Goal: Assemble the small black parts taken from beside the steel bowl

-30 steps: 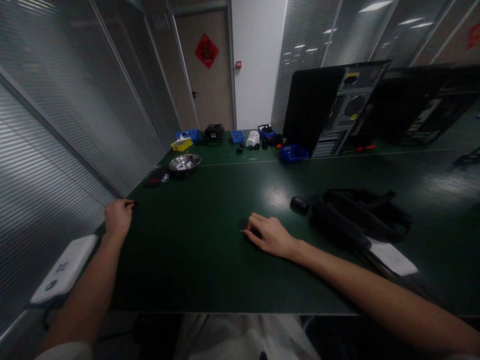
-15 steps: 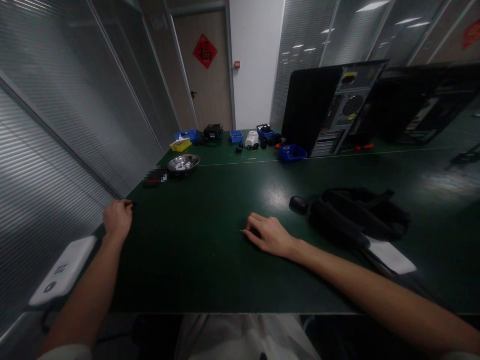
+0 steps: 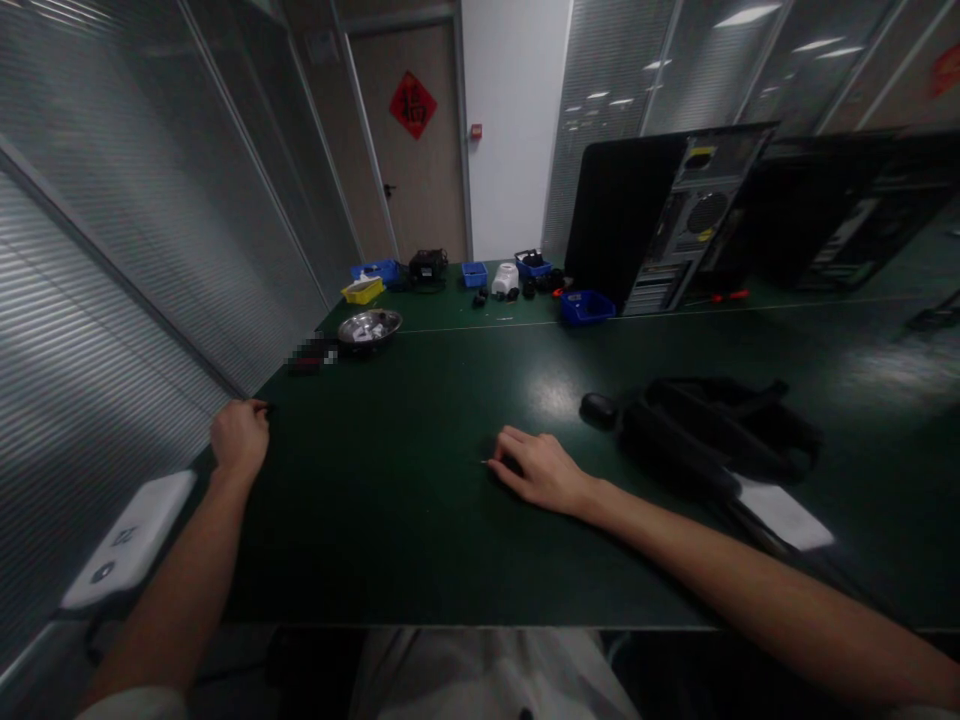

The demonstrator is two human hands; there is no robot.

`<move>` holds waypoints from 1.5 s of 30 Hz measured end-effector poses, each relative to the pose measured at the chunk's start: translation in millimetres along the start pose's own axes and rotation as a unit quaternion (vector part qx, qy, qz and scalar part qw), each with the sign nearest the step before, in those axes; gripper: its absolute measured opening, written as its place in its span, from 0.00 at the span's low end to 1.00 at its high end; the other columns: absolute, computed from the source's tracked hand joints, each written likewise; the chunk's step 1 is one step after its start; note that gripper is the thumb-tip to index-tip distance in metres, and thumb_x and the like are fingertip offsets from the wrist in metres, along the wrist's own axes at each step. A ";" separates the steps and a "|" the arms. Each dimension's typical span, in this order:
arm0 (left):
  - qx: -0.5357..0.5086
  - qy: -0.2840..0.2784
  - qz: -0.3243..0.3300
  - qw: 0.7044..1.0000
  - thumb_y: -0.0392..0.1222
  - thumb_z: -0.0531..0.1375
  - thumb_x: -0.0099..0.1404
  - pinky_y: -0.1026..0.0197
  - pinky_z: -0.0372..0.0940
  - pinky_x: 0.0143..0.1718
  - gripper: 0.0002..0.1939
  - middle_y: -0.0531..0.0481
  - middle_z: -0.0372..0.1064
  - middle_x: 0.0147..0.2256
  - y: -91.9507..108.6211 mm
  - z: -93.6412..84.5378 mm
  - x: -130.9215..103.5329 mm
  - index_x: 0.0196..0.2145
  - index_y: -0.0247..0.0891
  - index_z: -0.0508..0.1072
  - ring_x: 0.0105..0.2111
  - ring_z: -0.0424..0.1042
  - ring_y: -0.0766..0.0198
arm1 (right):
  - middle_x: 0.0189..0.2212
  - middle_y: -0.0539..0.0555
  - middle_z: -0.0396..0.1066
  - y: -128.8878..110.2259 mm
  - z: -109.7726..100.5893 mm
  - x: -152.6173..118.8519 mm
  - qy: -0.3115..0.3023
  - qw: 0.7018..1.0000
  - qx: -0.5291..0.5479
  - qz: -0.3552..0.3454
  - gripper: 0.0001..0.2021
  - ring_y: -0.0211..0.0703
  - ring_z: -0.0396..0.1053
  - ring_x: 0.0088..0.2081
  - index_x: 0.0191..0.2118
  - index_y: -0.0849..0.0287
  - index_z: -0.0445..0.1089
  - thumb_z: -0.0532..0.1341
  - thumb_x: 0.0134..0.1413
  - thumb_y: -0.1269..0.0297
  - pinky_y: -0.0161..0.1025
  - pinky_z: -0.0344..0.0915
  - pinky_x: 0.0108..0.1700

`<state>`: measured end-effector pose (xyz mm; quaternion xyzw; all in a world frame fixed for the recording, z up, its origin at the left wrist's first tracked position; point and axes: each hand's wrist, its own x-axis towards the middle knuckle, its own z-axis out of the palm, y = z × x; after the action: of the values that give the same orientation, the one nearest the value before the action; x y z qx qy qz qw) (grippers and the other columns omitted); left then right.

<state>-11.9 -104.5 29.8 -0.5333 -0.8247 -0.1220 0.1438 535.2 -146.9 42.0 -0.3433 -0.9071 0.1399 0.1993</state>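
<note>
My left hand (image 3: 241,436) is at the left edge of the dark green table (image 3: 375,540), its fingers pinched on a small dark item (image 3: 271,407) too small to name. Near the middle of the table rests my right hand (image 3: 538,468), thumb and fingertips pressed together. A thin, light-coloured sliver (image 3: 484,462) sticks out to the left of those fingertips; what it is I cannot make out. Right of my right hand lie a black mouse (image 3: 598,408) and a black bag (image 3: 712,430). A white device (image 3: 131,540) sits beside my left forearm.
Farther back on the left stands a metal bowl (image 3: 369,328) with small pieces in it, beside a yellow tray (image 3: 363,291). Blue trays, one of them (image 3: 587,307) by a computer case (image 3: 660,220), line the back. A white flat object (image 3: 784,515) lies near the bag.
My left hand has shifted very slightly to the right in the view. My right hand has stayed where it was.
</note>
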 end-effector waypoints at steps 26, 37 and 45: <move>-0.385 -0.139 0.324 0.853 0.46 0.62 0.71 0.59 0.68 0.43 0.11 0.48 0.77 0.47 193.3 -72.4 -93.6 0.47 0.43 0.80 0.42 0.75 0.61 | 0.39 0.51 0.69 -0.9 -1.8 0.0 0.019 1.000 0.024 0.005 0.06 0.39 0.68 0.33 0.42 0.56 0.66 0.59 0.70 0.60 0.36 0.58 0.34; -0.450 -0.265 0.358 0.774 0.44 0.66 0.67 0.60 0.63 0.35 0.06 0.49 0.75 0.37 250.8 -56.9 -155.7 0.40 0.41 0.79 0.33 0.70 0.62 | 0.37 0.51 0.70 2.7 -2.1 -2.0 0.027 0.998 0.028 0.039 0.06 0.39 0.67 0.33 0.40 0.57 0.68 0.60 0.68 0.61 0.37 0.58 0.34; -0.437 -0.266 0.365 0.778 0.43 0.65 0.68 0.60 0.64 0.36 0.16 0.49 0.74 0.40 250.9 -62.1 -156.0 0.53 0.42 0.76 0.34 0.70 0.62 | 0.37 0.51 0.70 1.2 -7.3 -1.2 0.005 0.999 0.011 0.047 0.05 0.40 0.68 0.33 0.39 0.57 0.67 0.61 0.67 0.62 0.37 0.58 0.34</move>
<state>285.0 -157.5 42.1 -0.8109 -0.4318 -0.2614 -0.2961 540.0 -146.0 47.7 -0.3840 -0.8874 0.1568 0.2011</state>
